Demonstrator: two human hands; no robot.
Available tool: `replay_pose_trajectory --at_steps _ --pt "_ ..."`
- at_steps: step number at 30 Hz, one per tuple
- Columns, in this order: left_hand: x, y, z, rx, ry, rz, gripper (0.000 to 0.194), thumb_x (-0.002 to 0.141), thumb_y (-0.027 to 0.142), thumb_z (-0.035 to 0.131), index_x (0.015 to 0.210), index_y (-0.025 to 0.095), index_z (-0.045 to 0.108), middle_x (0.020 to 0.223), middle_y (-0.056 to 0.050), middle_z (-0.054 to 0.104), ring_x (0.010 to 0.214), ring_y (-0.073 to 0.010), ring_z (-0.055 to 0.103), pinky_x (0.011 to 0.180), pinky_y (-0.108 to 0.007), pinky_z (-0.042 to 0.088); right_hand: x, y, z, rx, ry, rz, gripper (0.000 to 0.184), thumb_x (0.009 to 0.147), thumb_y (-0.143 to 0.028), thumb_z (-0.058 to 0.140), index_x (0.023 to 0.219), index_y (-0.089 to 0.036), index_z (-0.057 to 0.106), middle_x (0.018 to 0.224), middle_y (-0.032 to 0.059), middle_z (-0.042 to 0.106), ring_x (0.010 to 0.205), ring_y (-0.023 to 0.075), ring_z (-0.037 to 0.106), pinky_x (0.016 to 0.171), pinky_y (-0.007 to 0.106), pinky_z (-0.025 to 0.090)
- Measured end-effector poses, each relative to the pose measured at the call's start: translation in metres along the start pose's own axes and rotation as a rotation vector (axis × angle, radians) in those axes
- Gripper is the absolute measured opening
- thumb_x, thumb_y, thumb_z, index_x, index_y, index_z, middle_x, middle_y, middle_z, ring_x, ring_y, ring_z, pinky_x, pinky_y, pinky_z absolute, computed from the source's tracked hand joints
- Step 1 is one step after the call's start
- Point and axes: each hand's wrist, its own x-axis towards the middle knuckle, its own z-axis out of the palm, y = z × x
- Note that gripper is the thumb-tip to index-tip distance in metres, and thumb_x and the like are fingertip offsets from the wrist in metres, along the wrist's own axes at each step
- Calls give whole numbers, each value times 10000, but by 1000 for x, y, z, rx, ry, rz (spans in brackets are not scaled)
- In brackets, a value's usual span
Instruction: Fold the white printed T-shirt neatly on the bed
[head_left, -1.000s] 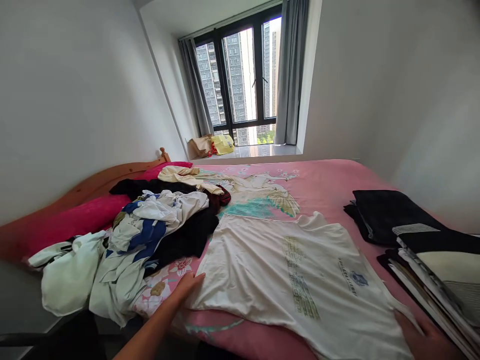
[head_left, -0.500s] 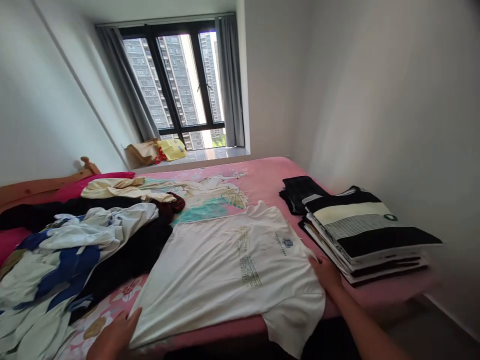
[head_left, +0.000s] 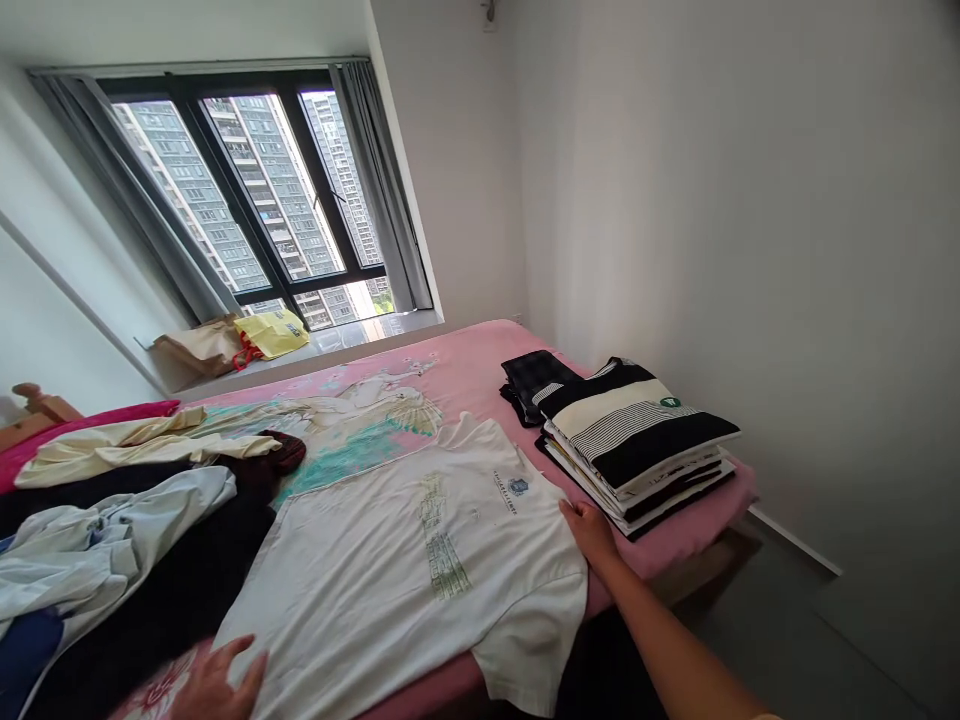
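Observation:
A white T-shirt (head_left: 390, 575) with a small blue crest lies spread flat on the pink bedsheet (head_left: 480, 365). My left hand (head_left: 214, 685) rests open at the shirt's bottom left corner, fingers flat on the cloth. My right hand (head_left: 589, 530) touches the shirt's right edge near the shoulder, fingers stretched out, just in front of a stack of folded clothes (head_left: 637, 445) in black, white and stripes.
A heap of unfolded clothes (head_left: 112, 540) in white, blue and black covers the left side of the bed. A folded dark garment (head_left: 532, 380) lies behind the stack. Bags (head_left: 232, 340) sit on the window sill. A white wall runs along the right.
The view has swung right. My right hand came from the shirt's lower right corner to its right edge beside the folded stack. My left hand stays at the shirt's bottom left corner.

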Motion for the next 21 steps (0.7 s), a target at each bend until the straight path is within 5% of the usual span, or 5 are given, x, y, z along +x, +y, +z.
replay_pose_trajectory --at_steps 6,14,21 --pt "22 157 13 -363 -119 346 283 765 461 476 862 263 653 1014 -52 665 993 -247 615 915 -350 472 -8 2 4 5 19 -46 326 828 -494 400 696 -225 530 686 24 627 632 185 547 611 285 367" --pt "71 356 37 -255 -273 737 301 850 210 449 1119 217 584 1264 -72 570 1169 -202 522 1000 -332 408 -12 2 13 10 35 -110 256 883 -435 378 814 -249 538 794 29 670 732 223 623 657 301 405" --pt "122 476 73 -64 -418 946 665 792 -4 348 1381 299 406 1488 -47 359 1253 -252 474 937 -389 442 -10 2 18 52 52 -96 238 886 -424 402 839 -263 572 821 15 689 758 212 648 688 284 460"
